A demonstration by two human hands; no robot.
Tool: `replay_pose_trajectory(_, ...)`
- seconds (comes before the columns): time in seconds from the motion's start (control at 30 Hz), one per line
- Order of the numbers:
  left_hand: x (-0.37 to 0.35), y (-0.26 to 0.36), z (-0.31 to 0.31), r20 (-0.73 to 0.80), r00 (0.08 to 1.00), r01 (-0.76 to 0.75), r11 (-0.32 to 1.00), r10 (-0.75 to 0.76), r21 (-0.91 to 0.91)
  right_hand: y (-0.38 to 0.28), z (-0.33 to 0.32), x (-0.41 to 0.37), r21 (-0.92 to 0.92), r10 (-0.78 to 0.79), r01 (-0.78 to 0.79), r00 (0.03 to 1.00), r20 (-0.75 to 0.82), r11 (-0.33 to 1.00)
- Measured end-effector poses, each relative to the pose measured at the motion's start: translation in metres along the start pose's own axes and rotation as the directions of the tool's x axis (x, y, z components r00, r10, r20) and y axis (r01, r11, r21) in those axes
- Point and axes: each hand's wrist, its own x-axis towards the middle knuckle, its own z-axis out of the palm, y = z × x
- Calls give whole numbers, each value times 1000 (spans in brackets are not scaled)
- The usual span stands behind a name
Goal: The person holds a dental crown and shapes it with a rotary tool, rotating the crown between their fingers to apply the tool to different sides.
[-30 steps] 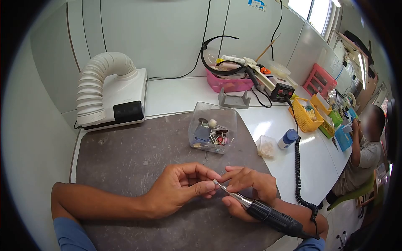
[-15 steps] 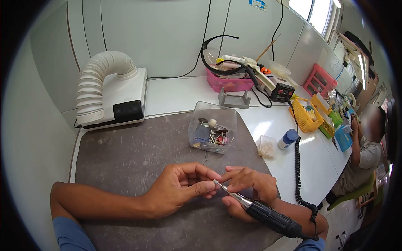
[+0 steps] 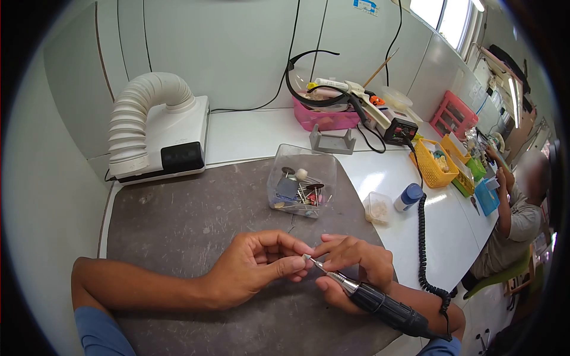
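A small pale piece (image 3: 306, 257), on the near side of the clear box (image 3: 303, 156), is pinched between the thumb and fingertips of the nearly closed left hand (image 3: 252, 274). The right hand (image 3: 363, 261), fingers curled around a black-and-silver rotary handpiece (image 3: 389, 308), points its thin tip (image 3: 315, 262) at it. A loose pinch or catching tip could fling the piece or nick the fingertips.

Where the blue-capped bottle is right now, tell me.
In the head view, the blue-capped bottle is right of centre on the white tabletop, between the small clear tub and the coiled black cord.
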Motion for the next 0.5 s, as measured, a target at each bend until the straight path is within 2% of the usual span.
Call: replay_pose_trajectory(0.5, 0, 0, 0, -11, 1000, -1, 1000, 1, 22, 0, 0, -1, -3, -1, 1, 1000, -9, 1000)
